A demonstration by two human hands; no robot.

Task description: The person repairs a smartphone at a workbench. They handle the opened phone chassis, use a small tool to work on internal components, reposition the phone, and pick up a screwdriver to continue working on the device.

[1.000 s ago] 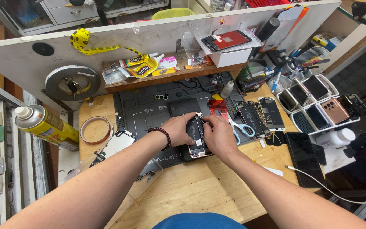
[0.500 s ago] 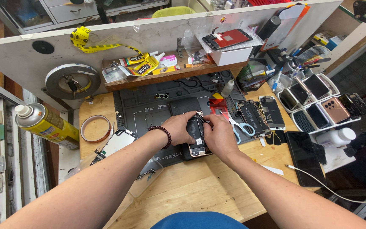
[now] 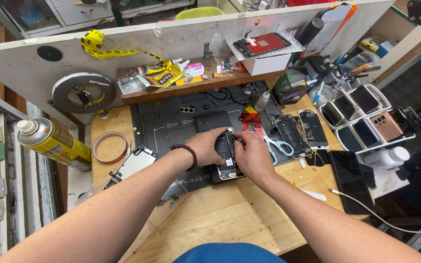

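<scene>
The left hand [image 3: 205, 146] clamps the opened phone [image 3: 227, 157] flat on the grey mat [image 3: 171, 129] so it cannot slide, while right-hand fingers [image 3: 239, 142], pressed together, pinch something inside its top end.

Both hands [image 3: 230, 148] on opened phone [image 3: 226, 158]

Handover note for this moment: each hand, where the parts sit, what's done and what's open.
Left hand: steadies the opened phone on the dark work mat.
Right hand: fingertips inside the phone's upper part; any tool is too small to tell.
Done: phone lies open, innards exposed; a detached screen panel lies left of the mat.
Left: phone not closed. Scissors and two more opened phones sit on the right.
</scene>
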